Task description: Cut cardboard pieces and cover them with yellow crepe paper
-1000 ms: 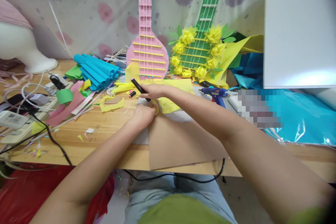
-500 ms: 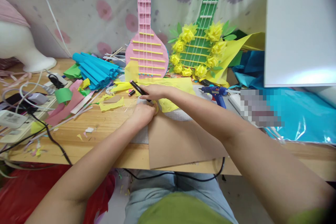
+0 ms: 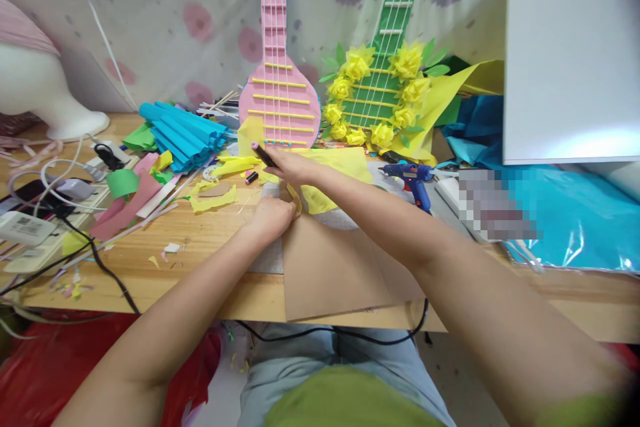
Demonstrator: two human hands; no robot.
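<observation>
My right hand point(image 3: 294, 169) is closed on a black marker point(image 3: 263, 155) that slants up to the left, its tip down by my fingers. Just below it, my left hand point(image 3: 270, 216) rests with curled fingers pressing a small yellow paper piece point(image 3: 296, 199) against the top edge of a brown cardboard sheet point(image 3: 334, 267). A larger yellow paper sheet point(image 3: 335, 172) lies under and behind both hands. A grey foam pad point(image 3: 269, 257) pokes out under the cardboard's left side.
A pink paper guitar point(image 3: 278, 93) and a green one with yellow flowers point(image 3: 384, 100) lean on the wall. Blue folded paper point(image 3: 181, 133), scraps, a marker cap point(image 3: 251, 177), cables point(image 3: 75, 227) lie left. A blue glue gun point(image 3: 412, 177), cyan sheets point(image 3: 575, 220) and a white box point(image 3: 570, 67) are right.
My right hand has lifted slightly and moved back from the small yellow piece, carrying the marker with it. My left hand has stayed in place.
</observation>
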